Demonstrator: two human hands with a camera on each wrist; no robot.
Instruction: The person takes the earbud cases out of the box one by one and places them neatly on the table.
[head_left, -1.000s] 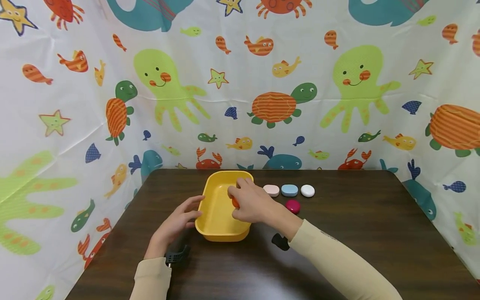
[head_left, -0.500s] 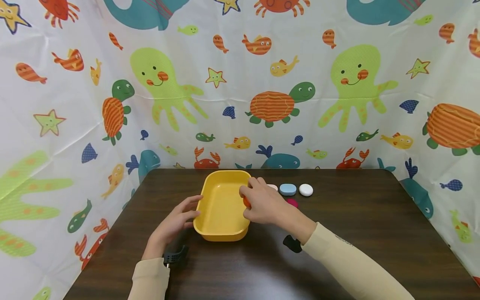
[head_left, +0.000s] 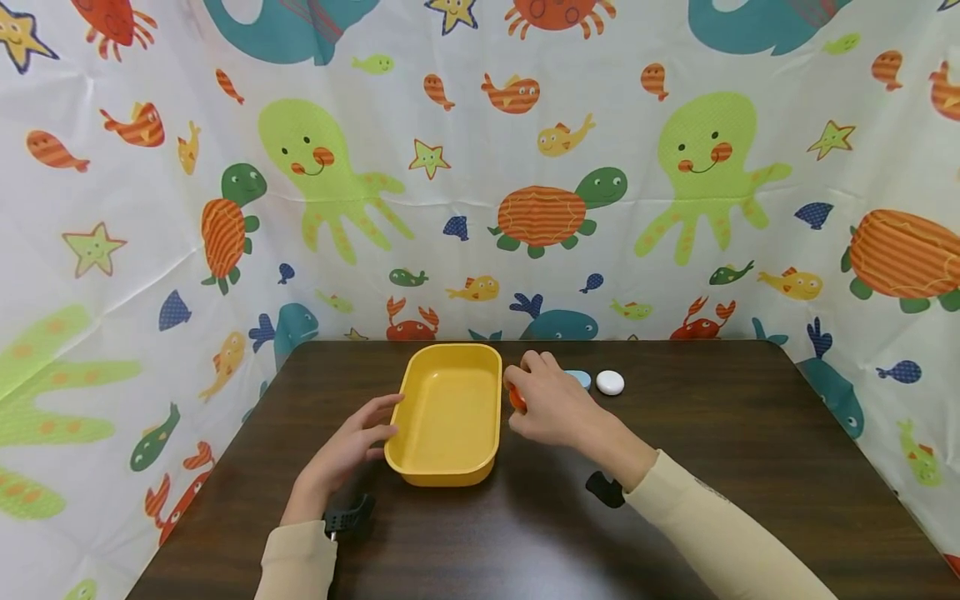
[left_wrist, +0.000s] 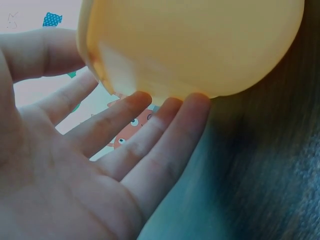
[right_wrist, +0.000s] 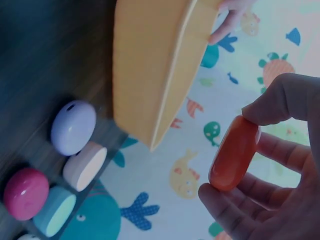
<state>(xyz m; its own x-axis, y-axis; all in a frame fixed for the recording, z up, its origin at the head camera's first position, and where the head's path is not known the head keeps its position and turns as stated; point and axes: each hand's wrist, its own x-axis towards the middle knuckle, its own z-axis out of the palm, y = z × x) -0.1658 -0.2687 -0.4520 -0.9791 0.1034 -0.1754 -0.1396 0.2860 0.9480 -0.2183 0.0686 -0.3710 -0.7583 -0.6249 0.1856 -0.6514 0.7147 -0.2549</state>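
Observation:
My right hand [head_left: 553, 400] pinches a glossy orange-red oval piece [right_wrist: 234, 154] between thumb and fingertips, just beyond the right rim of a yellow tub [head_left: 446, 421]. In the head view the fingers cover most of that piece. At the tub's left side, my left hand [head_left: 347, 446] touches the wall, its fingers [left_wrist: 165, 150] fairly straight. Bare yellow floor shows inside the tub. Beneath the right hand, the right wrist view has a lilac rounded piece [right_wrist: 73, 128], a pale pink one [right_wrist: 85, 166], a magenta one [right_wrist: 26, 194] and a blue one [right_wrist: 55, 211].
A white round piece [head_left: 610, 383] lies to the right of the blue one on the dark wooden table [head_left: 720, 433]. Behind the table hangs a white cloth [head_left: 465, 150] printed with sea animals. Black devices [head_left: 604, 490] sit at both wrists.
My right hand has moved right, from above the tub to past its right rim, still pinching the orange-red piece. The left hand keeps its place at the tub's left side.

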